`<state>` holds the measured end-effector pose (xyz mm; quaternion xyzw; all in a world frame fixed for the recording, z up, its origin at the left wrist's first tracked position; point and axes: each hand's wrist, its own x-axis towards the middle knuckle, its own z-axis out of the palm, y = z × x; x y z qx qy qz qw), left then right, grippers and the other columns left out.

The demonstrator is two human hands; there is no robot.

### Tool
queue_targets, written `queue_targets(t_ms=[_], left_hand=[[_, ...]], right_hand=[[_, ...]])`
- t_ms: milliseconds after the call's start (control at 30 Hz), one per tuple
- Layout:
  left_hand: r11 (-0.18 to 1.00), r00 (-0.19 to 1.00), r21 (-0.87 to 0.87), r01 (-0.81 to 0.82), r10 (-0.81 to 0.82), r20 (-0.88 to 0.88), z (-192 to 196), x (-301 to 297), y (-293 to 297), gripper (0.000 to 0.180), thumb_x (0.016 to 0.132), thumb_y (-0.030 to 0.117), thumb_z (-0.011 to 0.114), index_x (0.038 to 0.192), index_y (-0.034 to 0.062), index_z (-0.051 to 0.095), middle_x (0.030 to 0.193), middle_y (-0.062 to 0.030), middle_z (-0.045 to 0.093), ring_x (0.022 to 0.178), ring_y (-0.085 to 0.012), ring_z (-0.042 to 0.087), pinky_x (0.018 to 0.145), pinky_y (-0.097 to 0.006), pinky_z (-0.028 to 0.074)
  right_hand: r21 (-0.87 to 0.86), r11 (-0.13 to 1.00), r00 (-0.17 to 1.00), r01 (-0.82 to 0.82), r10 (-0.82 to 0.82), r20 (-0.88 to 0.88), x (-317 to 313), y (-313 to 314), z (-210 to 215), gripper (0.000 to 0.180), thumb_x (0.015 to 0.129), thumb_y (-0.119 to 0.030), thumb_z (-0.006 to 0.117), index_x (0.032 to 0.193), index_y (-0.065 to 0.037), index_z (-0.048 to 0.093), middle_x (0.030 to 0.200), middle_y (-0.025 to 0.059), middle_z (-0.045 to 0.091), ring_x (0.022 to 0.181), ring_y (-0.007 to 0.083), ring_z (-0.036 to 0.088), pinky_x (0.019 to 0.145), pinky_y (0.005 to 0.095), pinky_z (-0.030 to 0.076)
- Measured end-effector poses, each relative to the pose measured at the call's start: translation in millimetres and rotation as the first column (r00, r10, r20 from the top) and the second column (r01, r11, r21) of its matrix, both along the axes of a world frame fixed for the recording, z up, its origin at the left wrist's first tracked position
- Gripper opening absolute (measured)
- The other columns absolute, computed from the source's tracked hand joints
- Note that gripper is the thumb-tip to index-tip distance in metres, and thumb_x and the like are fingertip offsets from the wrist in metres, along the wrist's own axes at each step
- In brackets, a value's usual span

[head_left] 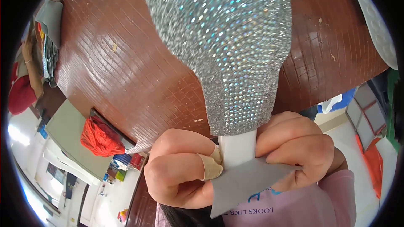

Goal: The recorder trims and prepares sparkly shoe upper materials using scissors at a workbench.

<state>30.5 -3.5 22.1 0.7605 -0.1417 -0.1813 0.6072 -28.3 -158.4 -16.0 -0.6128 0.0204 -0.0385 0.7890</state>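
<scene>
A silver sheet studded with rows of rhinestones (pixel 242 67) stretches from the top edge down toward my hands, narrowing as it comes. From its narrow end sticks out a smooth white strip (pixel 237 147). A limp grey piece of material (pixel 248 180) lies over the lower part of that strip. My left hand (pixel 181 170), with beige tape or finger covers on its fingers, is closed on the strip's left side and the grey piece. On the other side, my right hand (pixel 299 149) pinches the grey piece's right corner, its curled fingers against the strip and the studded end.
The brown, crocodile-patterned tabletop (pixel 113 71) spreads beneath, with small scraps on it. A red plastic bag (pixel 101 138) sits beyond its left edge. Grey sheets (pixel 49 25) lie at the far left, near another person's arm (pixel 35 73). At right are a white textured edge (pixel 378 25) and an orange-red cloth (pixel 370 164).
</scene>
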Motion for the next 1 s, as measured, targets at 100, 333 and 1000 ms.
queue_targets(t_ms=[100, 333, 1000], left_hand=[[0.967, 0.991, -0.215, -0.135, 0.130, -0.036, -8.9, -13.4, 1.6, 0.020, 0.071, 0.010, 0.074, 0.076, 0.0039, 0.056, 0.080, -0.0129, 0.057, 0.058, -0.0167, 0.054, 0.049, -0.025, 0.045], [0.970, 0.999, -0.240, -0.042, 0.044, 0.002, -9.3, -3.3, 7.0, 0.022, 0.069, 0.004, 0.073, 0.076, 0.0046, 0.053, 0.080, -0.0122, 0.055, 0.059, -0.0143, 0.051, 0.051, -0.022, 0.042], [0.948, 0.957, -0.135, -0.290, 0.283, -0.068, -9.0, 2.6, -2.3, 0.028, 0.063, -0.005, 0.064, 0.084, 0.0038, 0.047, 0.078, -0.0096, 0.053, 0.056, -0.0105, 0.043, 0.051, -0.019, 0.035]], right_hand=[[0.010, 0.986, 0.985, 0.169, -0.169, 0.020, -4.6, 12.1, 3.6, 0.012, 0.079, -0.009, 0.062, 0.080, -0.004, 0.051, 0.084, 0.0144, 0.060, 0.074, 0.0243, 0.054, 0.064, 0.0332, 0.046], [0.061, 0.989, 0.988, 0.138, -0.141, 0.059, 1.7, 12.7, 7.5, 0.009, 0.082, -0.004, 0.055, 0.087, -0.003, 0.047, 0.087, 0.0147, 0.058, 0.071, 0.0183, 0.050, 0.064, 0.0270, 0.043], [0.081, 0.996, 0.991, -0.048, 0.058, -0.124, 9.7, 10.1, -4.2, 0.016, 0.077, 0.005, 0.052, 0.091, 0.000, 0.048, 0.087, 0.0132, 0.055, 0.069, 0.0145, 0.048, 0.062, 0.0222, 0.040]])
